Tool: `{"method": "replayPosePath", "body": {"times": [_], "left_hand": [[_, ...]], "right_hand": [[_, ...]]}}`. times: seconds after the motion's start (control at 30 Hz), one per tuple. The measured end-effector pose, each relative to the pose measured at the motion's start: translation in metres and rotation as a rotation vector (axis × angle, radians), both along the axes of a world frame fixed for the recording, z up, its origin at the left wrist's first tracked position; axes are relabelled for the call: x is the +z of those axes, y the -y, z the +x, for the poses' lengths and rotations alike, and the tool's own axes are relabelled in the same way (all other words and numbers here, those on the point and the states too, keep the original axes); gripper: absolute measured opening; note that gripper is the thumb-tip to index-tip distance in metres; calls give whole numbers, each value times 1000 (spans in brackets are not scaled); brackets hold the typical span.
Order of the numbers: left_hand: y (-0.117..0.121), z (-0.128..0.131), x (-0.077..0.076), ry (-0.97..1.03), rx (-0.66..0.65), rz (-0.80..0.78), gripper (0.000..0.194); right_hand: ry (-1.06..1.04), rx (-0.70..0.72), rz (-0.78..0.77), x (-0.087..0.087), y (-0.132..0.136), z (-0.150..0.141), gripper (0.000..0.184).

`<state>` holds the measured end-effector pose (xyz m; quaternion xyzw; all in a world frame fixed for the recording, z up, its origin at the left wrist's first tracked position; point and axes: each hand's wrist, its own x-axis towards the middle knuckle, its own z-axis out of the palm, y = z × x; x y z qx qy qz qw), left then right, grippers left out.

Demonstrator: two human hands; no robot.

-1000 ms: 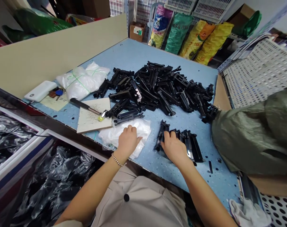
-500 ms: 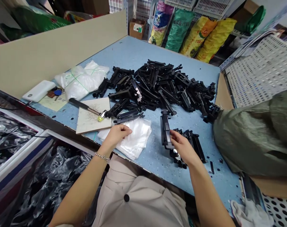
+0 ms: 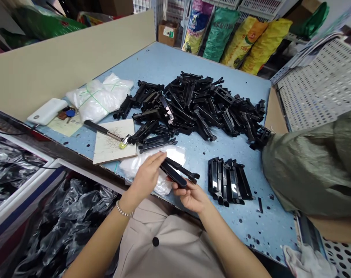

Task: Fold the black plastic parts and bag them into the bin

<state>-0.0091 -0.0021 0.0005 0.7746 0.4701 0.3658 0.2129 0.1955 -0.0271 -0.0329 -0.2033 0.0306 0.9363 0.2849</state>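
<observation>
Both my hands are on one long black plastic part (image 3: 175, 172), held slantwise above the clear plastic bags (image 3: 129, 166) at the table's front edge. My left hand (image 3: 149, 172) closes over its upper left end, the fingers partly hiding it. At the lower right end, my right hand (image 3: 191, 196) grips it between thumb and fingers. To the right, several similar black parts (image 3: 229, 181) lie side by side in a row. Beyond my hands spreads a large heap of these black parts (image 3: 189, 104).
A hammer (image 3: 106, 132) rests across a pale board (image 3: 113, 148) on the left. Behind it are a tied plastic bundle (image 3: 98, 96) and a white device (image 3: 48, 111). A dark green sack (image 3: 314, 166) bulges over the right edge. Small black scraps (image 3: 260, 205) dot the blue table (image 3: 221, 222).
My right hand has moved left with the black part, from beside the row to above the clear bags. My left hand has risen slightly and now grips its other end.
</observation>
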Motion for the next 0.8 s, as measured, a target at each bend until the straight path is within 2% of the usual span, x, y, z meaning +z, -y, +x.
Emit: {"method": "replayPosePath", "body": {"times": [0.1, 0.17, 0.23, 0.33, 0.43, 0.53, 0.6, 0.7, 0.8], "left_hand": [[22, 7, 20, 47, -155, -10, 56], [28, 2, 23, 98, -184, -36, 56], [28, -7, 18, 150, -120, -11, 56], [27, -11, 6, 165, 4, 121, 59], [32, -2, 3, 152, -53, 199, 62], [39, 4, 7, 179, -90, 186, 58], [39, 2, 6, 195, 13, 176, 53], [31, -6, -3, 176, 171, 197, 40], [23, -6, -13, 86, 171, 172, 41]], "right_hand": [[16, -52, 75, 2, 3, -5, 25], [-4, -117, 76, 8, 7, -4, 22], [-76, -199, 33, 16, 10, -3, 25], [-152, -273, -7, 26, 14, -7, 33], [-54, -210, 21, 28, 14, -15, 30], [83, -167, 113, 28, 15, -17, 27], [56, -206, 126, 29, 15, -12, 23], [-34, -242, 103, 32, 19, -6, 18], [10, -249, 102, 33, 23, -8, 20]]}}
